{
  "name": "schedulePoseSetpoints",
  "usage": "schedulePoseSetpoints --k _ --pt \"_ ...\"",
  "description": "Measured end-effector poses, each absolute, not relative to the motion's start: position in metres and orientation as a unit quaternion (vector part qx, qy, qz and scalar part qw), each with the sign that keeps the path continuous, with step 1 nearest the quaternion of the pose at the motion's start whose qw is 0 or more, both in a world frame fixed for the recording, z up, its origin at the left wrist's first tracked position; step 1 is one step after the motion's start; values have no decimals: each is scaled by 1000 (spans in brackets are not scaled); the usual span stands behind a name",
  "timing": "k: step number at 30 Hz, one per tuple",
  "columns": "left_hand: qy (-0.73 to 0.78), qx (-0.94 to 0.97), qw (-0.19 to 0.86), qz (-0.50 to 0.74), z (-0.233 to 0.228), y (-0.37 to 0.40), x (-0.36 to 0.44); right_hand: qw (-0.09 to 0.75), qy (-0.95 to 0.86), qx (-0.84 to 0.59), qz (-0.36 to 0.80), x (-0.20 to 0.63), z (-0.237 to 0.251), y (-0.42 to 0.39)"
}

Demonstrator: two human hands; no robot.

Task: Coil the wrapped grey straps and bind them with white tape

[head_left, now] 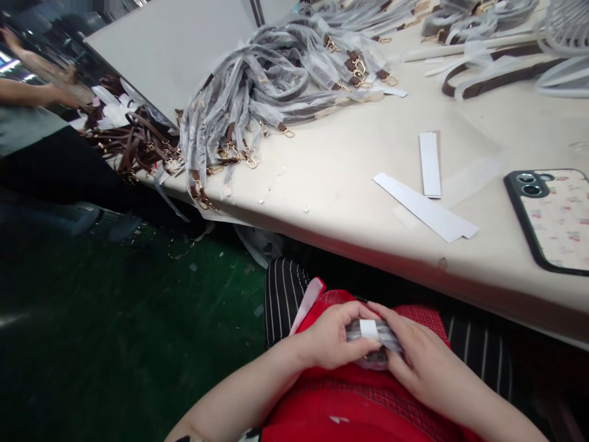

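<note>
1. Fingers of both hands pinch a small bundle over the lap: the left hand grips its left end, and the right hand covers its right side.
2. That bundle is grey and wrapped in clear film, with a white paper band around its middle.
3. It sits above a red cloth, below the edge of the table.
4. On the table lie a heap of film-wrapped brown straps with gold clasps, two white paper strips and a phone face down.
5. At far left, another person's arm reaches over loose brown straps.
</note>
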State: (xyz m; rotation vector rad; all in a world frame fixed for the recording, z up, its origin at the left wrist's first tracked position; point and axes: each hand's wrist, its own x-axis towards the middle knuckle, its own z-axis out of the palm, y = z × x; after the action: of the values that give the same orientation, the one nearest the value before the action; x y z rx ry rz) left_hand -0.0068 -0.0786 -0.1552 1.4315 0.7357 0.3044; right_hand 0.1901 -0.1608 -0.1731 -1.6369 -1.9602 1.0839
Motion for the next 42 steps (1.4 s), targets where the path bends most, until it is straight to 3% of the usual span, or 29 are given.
schedulePoseSetpoints --k 4,12,17,22,28,31,42 --pt "317 806 490 97 -152 -72 -6 202 -709 -591 326 188 -182 -164" --pt "341 877 304 150 -153 -79 -3 252 -680 -611 318 177 -178 -167" --pt "336 874 231 265 -163 -81 -10 323 -555 -587 492 182 -160 -164" --pt "204 911 141 330 -168 -78 -9 383 -350 -558 648 190 -163 -142" --pt "163 927 140 308 -174 -77 -9 329 -455 -573 597 192 -175 -124" --pt "166 933 138 287 -177 -78 -11 314 -458 -548 626 191 -179 -120" --pt "197 932 161 258 -183 -81 -12 339 -377 -540 672 183 -190 -121"
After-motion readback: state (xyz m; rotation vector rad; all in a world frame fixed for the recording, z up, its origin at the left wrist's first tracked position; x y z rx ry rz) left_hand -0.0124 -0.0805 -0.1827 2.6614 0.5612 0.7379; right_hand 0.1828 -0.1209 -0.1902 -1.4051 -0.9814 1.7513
